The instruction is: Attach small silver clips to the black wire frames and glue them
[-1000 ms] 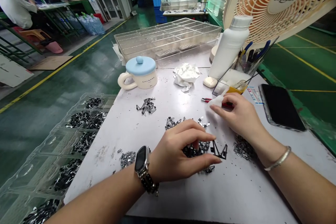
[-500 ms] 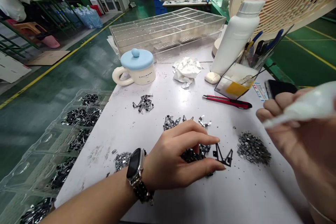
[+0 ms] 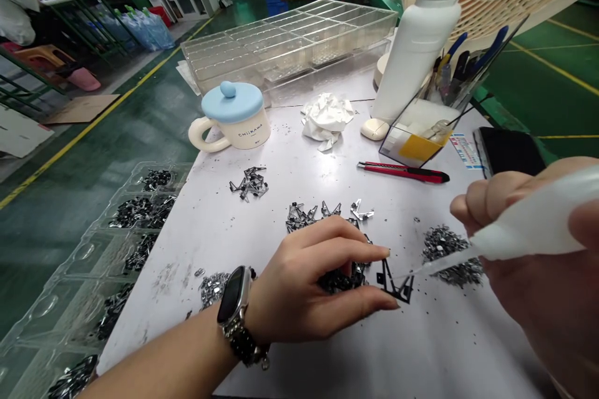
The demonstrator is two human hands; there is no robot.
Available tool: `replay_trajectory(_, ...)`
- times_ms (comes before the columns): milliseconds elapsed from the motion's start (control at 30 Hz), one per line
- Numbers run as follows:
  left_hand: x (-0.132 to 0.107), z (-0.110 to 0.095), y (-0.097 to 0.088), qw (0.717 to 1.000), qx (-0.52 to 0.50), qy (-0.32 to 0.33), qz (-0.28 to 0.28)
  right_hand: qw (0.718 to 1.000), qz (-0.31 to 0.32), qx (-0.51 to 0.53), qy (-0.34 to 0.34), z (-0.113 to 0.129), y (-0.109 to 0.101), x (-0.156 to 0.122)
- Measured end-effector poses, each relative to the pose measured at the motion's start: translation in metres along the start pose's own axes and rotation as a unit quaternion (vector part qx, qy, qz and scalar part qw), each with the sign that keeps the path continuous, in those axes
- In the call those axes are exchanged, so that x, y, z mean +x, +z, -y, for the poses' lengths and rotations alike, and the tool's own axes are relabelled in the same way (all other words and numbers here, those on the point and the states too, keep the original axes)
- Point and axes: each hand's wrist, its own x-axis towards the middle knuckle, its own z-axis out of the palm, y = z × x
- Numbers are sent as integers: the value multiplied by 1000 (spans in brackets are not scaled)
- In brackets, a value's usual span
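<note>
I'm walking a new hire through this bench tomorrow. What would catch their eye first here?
Front and centre, the left hand pins a small black part on the white table, while the right hand aims a white squeeze bottle tip at it. Piles of small metal clips lie around them. Behind stands a blue-lidded mug.

A small black angular part [image 3: 395, 280] stands on the white table, touched by a white squeeze bottle's [image 3: 528, 227] nozzle.
</note>
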Motion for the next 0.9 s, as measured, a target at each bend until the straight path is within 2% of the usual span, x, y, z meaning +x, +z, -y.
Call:
replay_trajectory(100, 0, -1, -1, 1000, 3, 1, -2, 994, -21, 102, 32, 1, 0, 0)
replay_trajectory(133, 0, -1, -1, 1000, 4, 1, -2, 993, -28, 109, 44, 1, 0, 0)
replay_trajectory(233, 0, -2, -1, 1000, 8, -3, -1, 991, -39, 104, 69, 3, 2, 0)
replay_trajectory(567, 1, -3, 0, 1000, 1, -4, 3, 988, -35, 125, 81, 1, -2, -2)
replay_trajectory(767, 1, -3, -2, 1000, 4, -3, 4, 991, -37, 117, 47, 5, 3, 0)
replay_trajectory(833, 1, -3, -2, 1000, 7, -5, 4, 990, -19, 119, 68, 6, 2, -1)
replay_trajectory(900, 1, -3, -2, 1000, 9, -5, 4, 992, -9, 117, 55, 3, 0, -1)
